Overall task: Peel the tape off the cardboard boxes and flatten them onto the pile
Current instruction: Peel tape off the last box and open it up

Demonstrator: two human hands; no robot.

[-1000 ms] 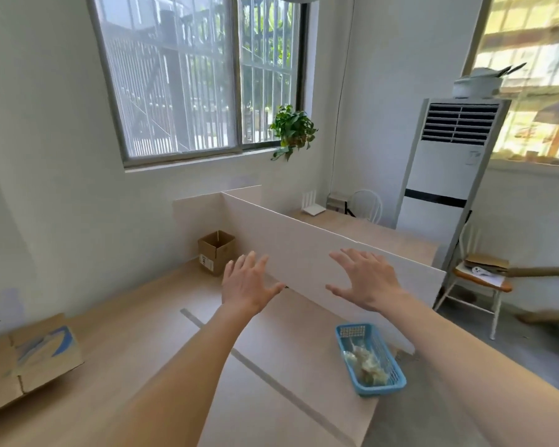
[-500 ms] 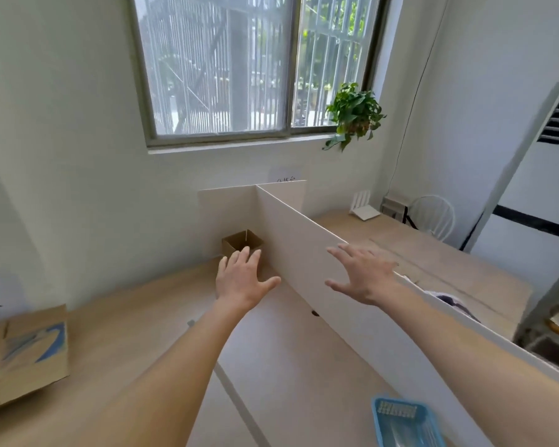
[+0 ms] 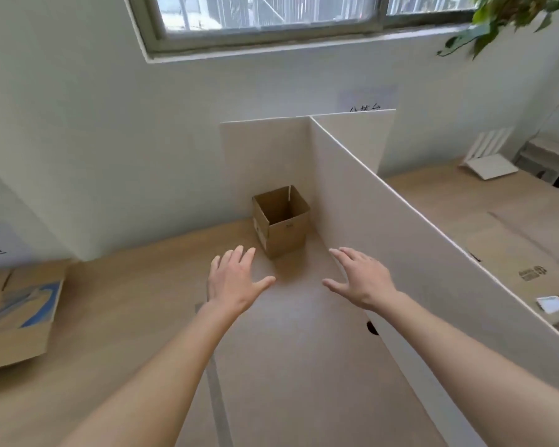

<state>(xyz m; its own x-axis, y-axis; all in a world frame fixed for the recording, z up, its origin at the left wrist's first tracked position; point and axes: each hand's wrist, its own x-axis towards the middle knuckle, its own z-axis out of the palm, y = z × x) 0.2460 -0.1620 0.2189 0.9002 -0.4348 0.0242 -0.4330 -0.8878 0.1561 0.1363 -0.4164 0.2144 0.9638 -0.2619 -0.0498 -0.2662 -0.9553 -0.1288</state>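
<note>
A small open brown cardboard box [image 3: 281,221] stands upright on the wooden desk [image 3: 136,317], in the far corner where the white divider [image 3: 400,240] meets the end panel. My left hand [image 3: 233,280] and my right hand [image 3: 359,277] reach forward over the desk with fingers spread, both a short way in front of the box and touching nothing. A pile of flattened cardboard [image 3: 17,311] with a blue print lies at the desk's left edge.
The white divider runs along my right side, close to my right forearm. Beyond it, on the neighbouring desk, lie more flattened cardboard [image 3: 510,250] and a white stand [image 3: 488,156]. A window and a hanging plant [image 3: 510,17] are above.
I have moved forward and looked down; both hands have come closer to the small box, still spread. The blue basket has left the view.
</note>
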